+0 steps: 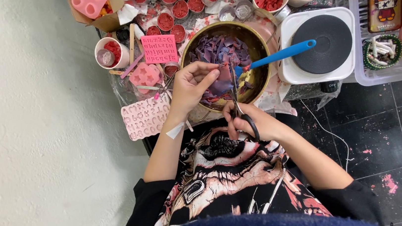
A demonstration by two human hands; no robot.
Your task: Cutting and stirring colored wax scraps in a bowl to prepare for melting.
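My left hand [191,84] pinches a flat purple slab of wax [221,84] over a brass-coloured metal bowl [259,79]. My right hand [249,123] grips black-handled scissors [236,99], their blades pointing up against the slab's right edge. Several purple cut pieces [220,50] lie in the bowl. A blue-handled spatula [284,53] leans in the bowl, its handle reaching toward the right.
A white hotplate with a black disc [325,44] stands right of the bowl. Pink letter moulds [145,117] and a pink shape mould [145,75] lie to the left. Several small tins of red wax [175,5] crowd the back. A clear bin [397,44] sits at the far right.
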